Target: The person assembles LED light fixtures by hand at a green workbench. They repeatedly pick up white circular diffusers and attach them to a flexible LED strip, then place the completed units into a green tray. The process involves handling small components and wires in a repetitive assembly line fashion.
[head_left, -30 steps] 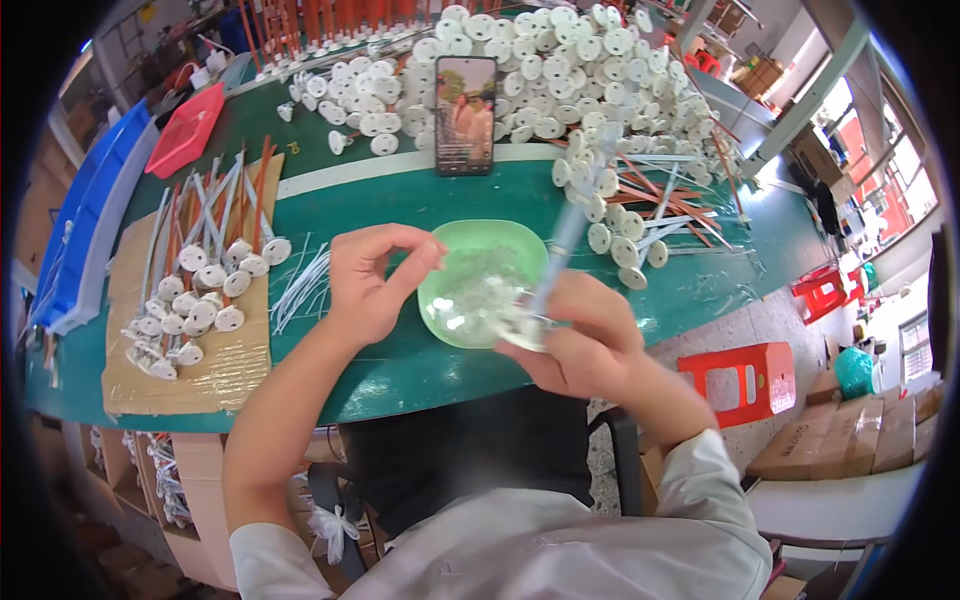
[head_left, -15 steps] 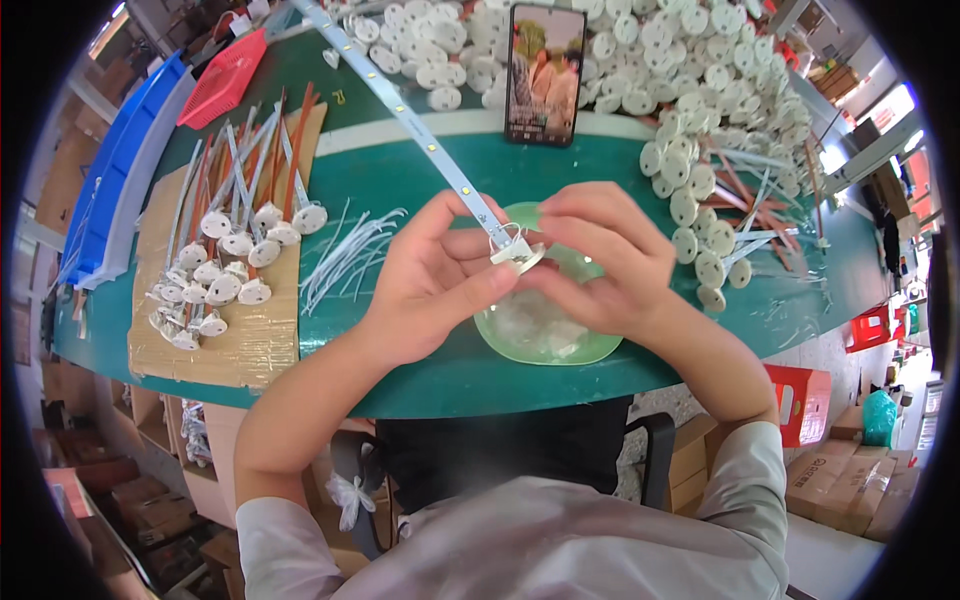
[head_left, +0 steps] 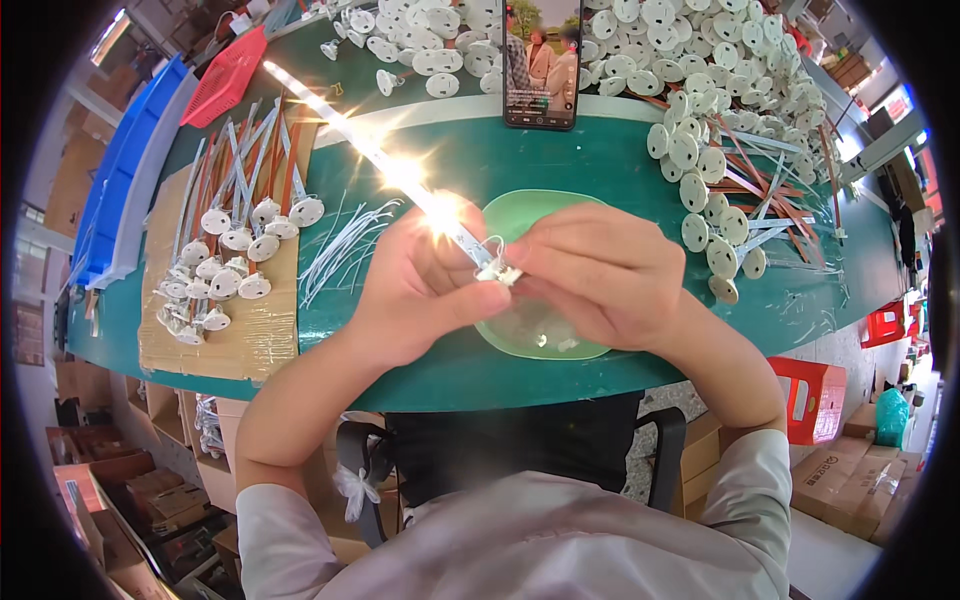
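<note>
A narrow LED strip (head_left: 345, 125) is lit and slants from my hands toward the far left, its glare hiding detail. My left hand (head_left: 405, 295) is closed round its near end, thumb along the small white end cap (head_left: 497, 272). The fingertips of my right hand (head_left: 605, 275) pinch the same cap from the other side. A thin white wire (head_left: 493, 241) loops above the cap. Beneath my hands stands a light green bowl (head_left: 535, 200); small clear or whitish bits lie in it, partly hidden by my right hand.
Left, a cardboard sheet (head_left: 270, 345) bears several strips with round white caps (head_left: 222, 285). Beside it lie thin white ties (head_left: 345, 245). More capped strips (head_left: 725, 225) lie right; white caps heap at the back behind a phone (head_left: 541, 65). Blue tray (head_left: 130, 180) and red basket (head_left: 222, 80) stand far left.
The LED strip has lit up; before, it was dark. The cap has tilted in my fingers, and my right fingertips have closed in on it. The view has shifted slightly.
</note>
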